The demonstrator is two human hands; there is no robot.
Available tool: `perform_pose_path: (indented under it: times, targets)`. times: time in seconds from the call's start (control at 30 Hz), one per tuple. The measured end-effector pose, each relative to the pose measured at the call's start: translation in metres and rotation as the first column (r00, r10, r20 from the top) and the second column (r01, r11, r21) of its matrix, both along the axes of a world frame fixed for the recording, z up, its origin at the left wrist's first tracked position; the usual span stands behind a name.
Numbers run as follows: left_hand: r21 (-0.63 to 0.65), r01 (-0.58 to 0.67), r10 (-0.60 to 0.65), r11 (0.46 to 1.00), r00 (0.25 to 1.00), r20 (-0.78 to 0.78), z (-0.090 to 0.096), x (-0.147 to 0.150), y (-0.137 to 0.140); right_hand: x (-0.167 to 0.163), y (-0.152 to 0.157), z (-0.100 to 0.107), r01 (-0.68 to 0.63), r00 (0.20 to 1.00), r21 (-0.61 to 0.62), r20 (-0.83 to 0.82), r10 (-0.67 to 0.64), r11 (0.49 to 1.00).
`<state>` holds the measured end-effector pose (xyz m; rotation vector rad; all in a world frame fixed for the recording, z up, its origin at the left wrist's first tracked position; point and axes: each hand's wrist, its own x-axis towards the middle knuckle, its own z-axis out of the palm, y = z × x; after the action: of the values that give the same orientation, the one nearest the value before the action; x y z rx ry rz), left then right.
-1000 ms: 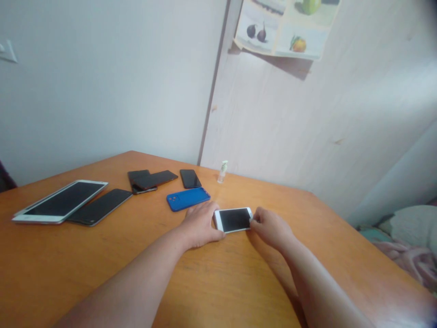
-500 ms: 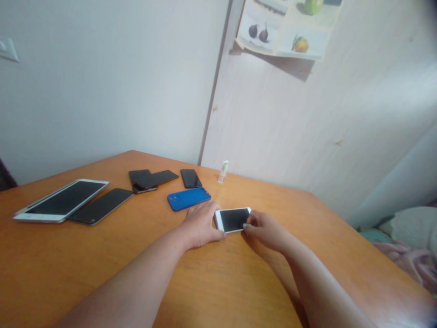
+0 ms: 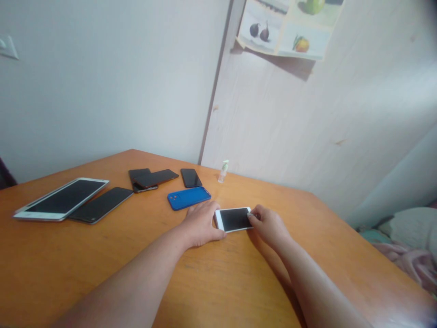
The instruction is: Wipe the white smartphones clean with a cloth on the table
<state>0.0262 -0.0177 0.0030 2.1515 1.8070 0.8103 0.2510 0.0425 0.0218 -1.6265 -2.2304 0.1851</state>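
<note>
A white-framed smartphone [image 3: 235, 219] with a dark screen lies face up on the wooden table. My left hand [image 3: 204, 224] grips its left end, thumb at the near corner and fingers at the far one. Over its right end, my right hand [image 3: 268, 224] is closed in a pinch, fingertips at the screen. Something small and pale shows at those fingertips, too small to name. Behind my left hand lies a blue phone case [image 3: 189, 198]. A small clear spray bottle [image 3: 223, 173] stands upright farther back.
Left on the table [image 3: 205, 291] are a white tablet [image 3: 68, 198], a large dark phone [image 3: 102, 205] against it, and two overlapping dark phones [image 3: 157, 177]. Another dark phone [image 3: 191, 177] lies behind the blue case. Crumpled fabric [image 3: 409, 255] is beyond the right edge.
My right hand has moved slightly away from me over the phone's right end, its fingertips shifting from the near corner toward the far one. My left hand and the phone stay put.
</note>
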Motion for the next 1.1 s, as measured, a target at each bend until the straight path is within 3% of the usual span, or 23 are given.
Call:
perform_pose_path:
  times: [0.07, 0.2, 0.4, 0.57, 0.73, 0.8, 0.93, 1.1]
  targets:
    - [0.000, -0.002, 0.002, 1.000, 1.000, 0.000, 0.000, 0.000, 0.000, 0.000, 0.000, -0.001, 0.006, 1.000, 0.013, -0.006, -0.006, 1.000]
    - [0.012, 0.010, -0.010, 1.000, 1.000, -0.004, -0.002, -0.001, 0.001, -0.005, -0.004, -0.004, -0.217, 0.972, -0.053, -0.104, 0.210, 0.975]
    - [0.013, 0.005, -0.005, 1.000, 1.000, -0.005, -0.002, 0.000, 0.001, -0.001, 0.002, -0.004, 0.048, 0.998, 0.020, -0.048, -0.047, 0.999]
    - [0.004, 0.005, -0.005, 1.000, 1.000, -0.007, -0.002, 0.000, 0.001, -0.009, -0.003, -0.007, -0.200, 0.972, -0.020, -0.132, 0.195, 0.980]
    - [0.037, 0.014, -0.014, 0.999, 1.000, -0.004, -0.005, -0.001, 0.002, -0.001, 0.007, -0.007, 0.055, 0.995, 0.034, -0.089, -0.052, 0.998]
    - [0.046, 0.018, -0.018, 0.999, 1.000, -0.002, -0.007, -0.002, 0.002, 0.001, 0.009, -0.008, 0.040, 0.993, 0.038, -0.111, -0.035, 0.999]
    - [0.053, 0.023, -0.023, 0.998, 1.000, -0.001, -0.007, -0.002, 0.003, -0.001, 0.010, -0.009, -0.118, 0.977, -0.010, -0.179, 0.115, 0.993]
    - [0.070, 0.033, -0.033, 0.997, 0.999, 0.000, -0.008, -0.002, 0.003, 0.005, 0.017, -0.010, 0.106, 0.979, 0.050, -0.179, -0.096, 0.993]
